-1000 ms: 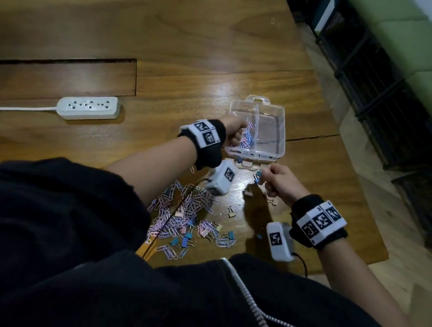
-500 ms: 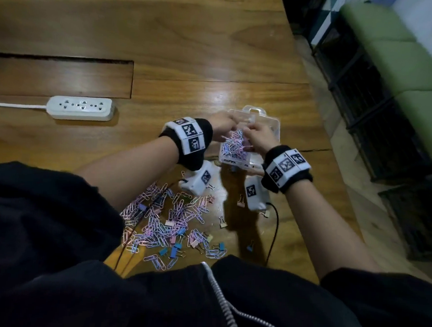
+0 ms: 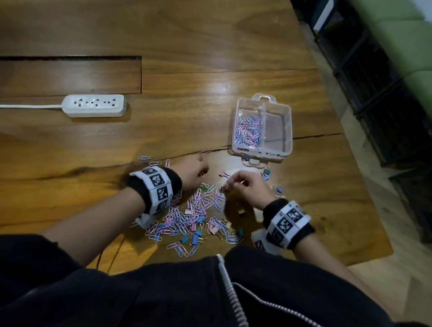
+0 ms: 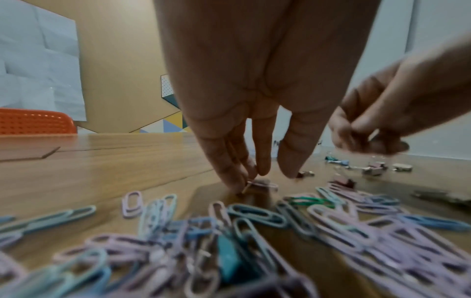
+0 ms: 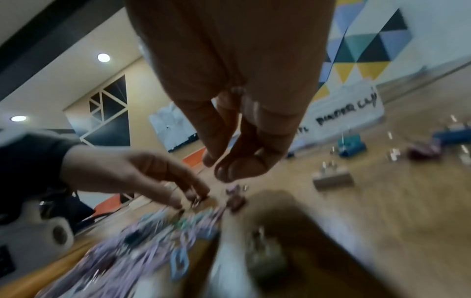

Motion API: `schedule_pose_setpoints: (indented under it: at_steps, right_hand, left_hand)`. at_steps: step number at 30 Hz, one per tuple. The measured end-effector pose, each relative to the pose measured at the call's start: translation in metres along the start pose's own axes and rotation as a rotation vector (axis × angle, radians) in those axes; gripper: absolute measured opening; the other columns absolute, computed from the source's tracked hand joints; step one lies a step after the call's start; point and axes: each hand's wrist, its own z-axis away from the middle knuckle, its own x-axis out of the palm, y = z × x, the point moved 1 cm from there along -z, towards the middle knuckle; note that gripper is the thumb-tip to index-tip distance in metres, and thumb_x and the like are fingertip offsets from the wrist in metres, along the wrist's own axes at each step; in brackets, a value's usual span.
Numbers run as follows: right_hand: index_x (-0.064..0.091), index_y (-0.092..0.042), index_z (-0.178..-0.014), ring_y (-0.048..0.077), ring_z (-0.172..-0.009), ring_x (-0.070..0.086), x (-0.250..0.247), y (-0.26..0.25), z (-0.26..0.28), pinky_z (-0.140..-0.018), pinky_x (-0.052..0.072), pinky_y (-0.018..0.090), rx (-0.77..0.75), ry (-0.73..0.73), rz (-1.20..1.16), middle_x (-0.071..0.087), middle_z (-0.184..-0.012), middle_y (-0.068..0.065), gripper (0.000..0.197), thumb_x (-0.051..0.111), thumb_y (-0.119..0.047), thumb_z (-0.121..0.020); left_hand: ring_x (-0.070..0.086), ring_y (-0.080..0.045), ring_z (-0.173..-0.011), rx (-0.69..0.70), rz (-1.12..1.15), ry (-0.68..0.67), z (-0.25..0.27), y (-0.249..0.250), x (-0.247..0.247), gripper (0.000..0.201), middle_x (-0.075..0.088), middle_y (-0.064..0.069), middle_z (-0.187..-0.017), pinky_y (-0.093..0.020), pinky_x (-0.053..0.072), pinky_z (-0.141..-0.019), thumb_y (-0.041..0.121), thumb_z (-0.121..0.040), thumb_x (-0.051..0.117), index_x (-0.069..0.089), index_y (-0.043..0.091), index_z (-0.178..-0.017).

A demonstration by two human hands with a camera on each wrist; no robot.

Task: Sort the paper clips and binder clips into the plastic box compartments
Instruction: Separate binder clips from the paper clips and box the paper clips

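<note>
Wood table [image 3: 217, 49] fills the head view, with a power strip [image 3: 94, 105] at far left, well apart from the work. Nearer the middle, the left hand [image 3: 193, 172] reaches down at the far edge of the paper clips [image 3: 194, 212]; in the left wrist view its fingertips [image 4: 235, 182] pinch a small clip against the wood, though which kind is too blurred to tell. Just to its right, the right hand [image 3: 249, 188] hovers over the pile with fingers curled close together; whether it holds anything cannot be told. Binder clips [image 3: 266, 172] lie scattered beyond it, near the box [image 3: 289, 132].

Judging by this, the step in hand is another pickup. The box's left compartment already holds paper clips, while the right one looks bare, so sorting seems well short of done. Next, each hand would need a clean pinch, a lift, and a short carry forward and right to the correct compartment.

Open table lies between pile and box. The table's right edge runs close beside the box, so a dropped clip could go over.
</note>
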Motion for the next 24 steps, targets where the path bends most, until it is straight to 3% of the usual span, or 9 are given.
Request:
schedule_pose_setpoints:
  at_steps: [2,4,7,10,13,17,21,24]
  right_hand:
    - [0.059,-0.009,-0.100,0.010,-0.080,0.054,0.017,0.008,0.003,-0.061,0.044,0.014,0.064,-0.066,-0.041,0.063,-0.103,0.007,0.020,0.043,-0.002,-0.091]
    - [0.059,-0.009,-0.101,0.008,-0.076,0.054,0.022,0.010,0.004,-0.058,0.044,0.011,0.085,-0.001,-0.130,0.064,-0.108,0.009,0.023,0.041,0.001,-0.091]
    - [0.058,-0.007,-0.101,0.011,-0.083,0.054,0.017,0.011,0.006,-0.072,0.045,0.018,0.107,0.202,-0.168,0.063,-0.109,0.009,0.022,0.042,0.003,-0.089]
    - [0.055,-0.007,-0.111,0.011,-0.090,0.053,0.020,0.010,0.014,-0.076,0.043,0.014,0.034,0.219,0.049,0.054,-0.107,0.005,0.028,0.055,-0.002,-0.084]
    - [0.047,-0.016,-0.125,0.024,-0.118,0.039,0.034,0.012,0.017,-0.099,0.035,0.032,-0.034,0.077,0.355,0.043,-0.126,0.009,0.054,0.068,-0.019,-0.076]
    - [0.045,-0.018,-0.128,0.024,-0.119,0.033,0.043,0.008,0.013,-0.101,0.034,0.036,-0.092,0.068,0.525,0.038,-0.130,0.007,0.062,0.072,-0.028,-0.072]
    - [0.056,-0.010,-0.116,0.024,-0.114,0.039,0.047,0.005,0.008,-0.100,0.038,0.034,-0.167,0.062,0.544,0.044,-0.124,0.009,0.039,0.065,-0.014,-0.078]
    - [0.057,-0.004,-0.111,0.025,-0.111,0.044,0.047,0.001,0.007,-0.095,0.037,0.030,-0.208,0.054,0.553,0.048,-0.118,0.010,0.027,0.054,-0.008,-0.085]
  left_hand:
    - [0.044,-0.023,-0.119,0.044,0.016,-0.023,0.007,0.004,0.007,0.042,0.046,-0.011,-0.130,-0.030,0.038,-0.101,0.020,-0.090,0.052,0.047,0.008,-0.130]
    - [0.044,-0.021,-0.118,0.065,0.026,-0.059,0.014,0.009,0.015,0.054,0.044,-0.008,-0.128,-0.033,0.041,-0.101,0.030,-0.085,0.059,0.043,0.012,-0.133]
    - [0.043,-0.021,-0.117,0.073,-0.044,-0.065,0.020,0.015,0.025,0.064,0.042,-0.005,-0.127,-0.033,0.043,-0.098,0.034,-0.078,0.067,0.041,0.017,-0.134]
    - [0.045,-0.023,-0.116,0.110,-0.120,0.021,0.021,0.019,0.032,0.043,0.047,-0.007,-0.124,-0.034,0.042,-0.099,0.024,-0.083,0.063,0.051,0.015,-0.124]
    - [0.046,-0.024,-0.113,0.122,-0.141,0.055,0.025,0.021,0.037,0.027,0.050,-0.009,-0.118,-0.035,0.042,-0.096,0.016,-0.089,0.052,0.055,0.011,-0.115]
    - [0.050,-0.026,-0.108,0.140,-0.147,0.061,0.027,0.021,0.035,0.026,0.055,-0.012,-0.114,-0.034,0.043,-0.093,0.012,-0.092,0.045,0.053,0.006,-0.115]
    - [0.059,-0.025,-0.101,0.010,0.094,0.069,0.025,0.011,0.022,0.021,0.062,-0.012,-0.110,-0.031,0.050,-0.086,0.009,-0.089,0.051,0.058,0.006,-0.109]
    - [0.059,-0.020,-0.077,-0.111,0.517,0.099,0.027,-0.001,0.011,0.021,0.062,-0.010,-0.088,-0.015,0.050,-0.060,0.003,-0.088,0.054,0.059,-0.001,-0.108]
